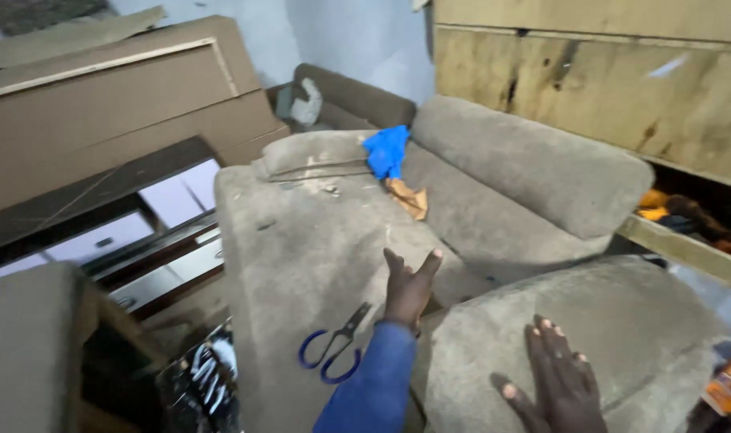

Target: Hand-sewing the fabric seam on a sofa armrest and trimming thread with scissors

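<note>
Sofa cushion [590, 337] under right hand [562, 385], fingers spread flat, holding nothing. Left hand [408, 290] open, fingers splayed, just above seat edge. Scissors [333, 349] lie just left of left wrist. Judgement: keep palm pressure even, avoid blades.

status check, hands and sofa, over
Left hand open, raised over sofa seat. Right hand flat on cushion. Blue-handled scissors lying beside left hand.

The scissors [333, 346] lie on the sofa [301, 248] just left of the left hand [407, 290], the right hand [559, 383] rests on a cushion [622, 321] to the right, and a cloth [387, 150] lies farther back.
</note>
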